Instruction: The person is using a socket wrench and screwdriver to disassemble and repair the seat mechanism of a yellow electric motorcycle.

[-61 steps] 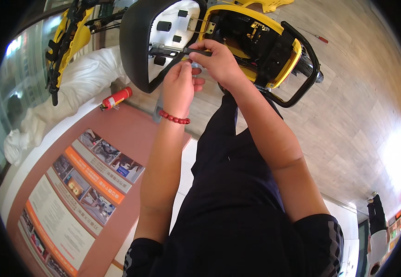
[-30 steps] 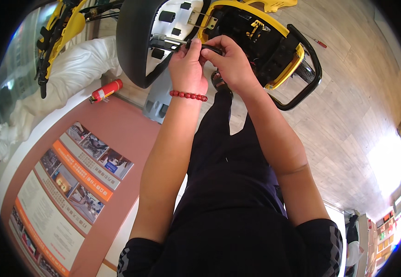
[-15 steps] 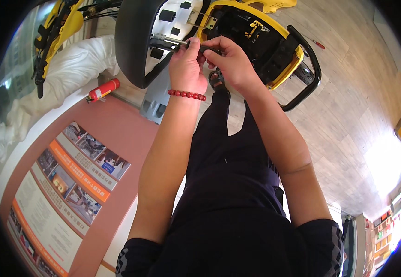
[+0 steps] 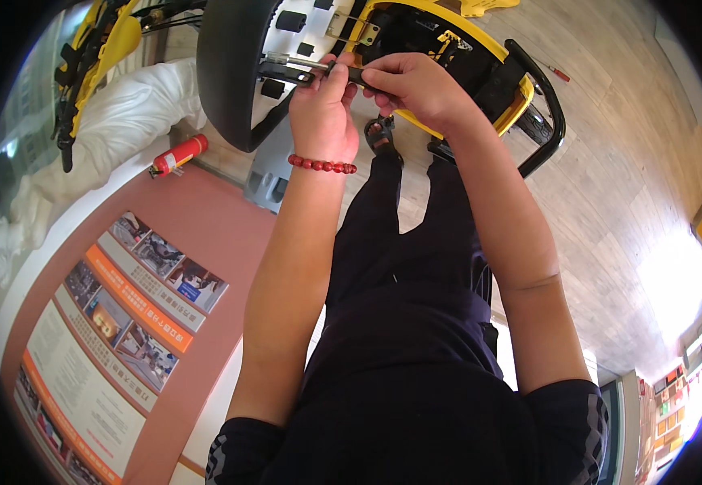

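Note:
The black seat (image 4: 230, 77) of a yellow scooter is tipped up, its white underside (image 4: 309, 34) facing my hands. My left hand (image 4: 324, 105) is closed beside this underside, its thumb and fingers around a slim dark piece near a bright metal rod (image 4: 298, 61). A black part (image 4: 285, 74) lies just below the rod. My right hand (image 4: 416, 85) pinches a black handle-like piece (image 4: 359, 77) between thumb and fingers, right beside the left fingertips. Whether the handle and rod are one tool is hidden by my fingers.
The scooter's yellow-rimmed open body (image 4: 440, 73) and black rear rail (image 4: 557, 121) stand ahead. A red-handled screwdriver (image 4: 559, 73) lies on the wood floor (image 4: 609, 153). At left are a red fire extinguisher (image 4: 181, 154), white cloth (image 4: 133, 109) and a printed wall board (image 4: 117, 315).
My right hand has moved slightly up and right, showing more of the black handle-like piece. The left hand has shifted a little left and up.

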### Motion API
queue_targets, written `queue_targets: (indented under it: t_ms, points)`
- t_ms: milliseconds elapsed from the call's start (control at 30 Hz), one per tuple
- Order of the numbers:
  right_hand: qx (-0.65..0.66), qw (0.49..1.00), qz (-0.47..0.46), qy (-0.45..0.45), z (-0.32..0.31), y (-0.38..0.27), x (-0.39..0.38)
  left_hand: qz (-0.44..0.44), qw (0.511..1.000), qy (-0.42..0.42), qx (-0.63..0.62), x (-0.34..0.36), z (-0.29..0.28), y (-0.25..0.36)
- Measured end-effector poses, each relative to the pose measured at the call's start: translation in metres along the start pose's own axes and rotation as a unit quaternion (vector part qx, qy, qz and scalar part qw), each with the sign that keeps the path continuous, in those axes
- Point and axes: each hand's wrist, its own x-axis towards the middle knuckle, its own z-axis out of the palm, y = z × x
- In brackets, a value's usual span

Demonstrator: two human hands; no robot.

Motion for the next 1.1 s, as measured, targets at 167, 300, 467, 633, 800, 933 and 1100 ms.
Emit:
queue_targets:
  t_ms: [167,300,467,633,800,933,1100]
  points:
    - [-0.239,0.888,-0.320,0.226,0.021,0.016,-0.012,-0.051,0.999,0.007,-0.009,-0.002,-0.003,-0.004]
    - [-0.269,0.880,-0.339,0.198,0.018,0.016,-0.015,-0.033,0.998,-0.037,-0.036,-0.003,-0.010,-0.004]
    - [0.091,0.995,0.028,0.010,0.001,0.011,-0.012,-0.046,0.998,-0.046,-0.010,-0.005,-0.017,0.001]
    - [-0.053,0.973,-0.186,0.129,0.013,0.021,-0.009,-0.046,0.996,-0.061,-0.048,-0.005,-0.013,-0.002]
    - [-0.073,0.968,-0.215,0.108,0.015,0.020,-0.012,-0.046,0.997,-0.052,-0.039,-0.002,-0.014,-0.004]
    - [-0.182,0.932,-0.273,0.155,0.017,-0.007,0.000,-0.035,0.997,-0.065,-0.013,0.000,-0.019,-0.003]
    - [-0.375,0.887,-0.256,0.086,0.062,-0.050,0.035,-0.009,0.996,-0.092,-0.005,-0.004,-0.018,-0.001]
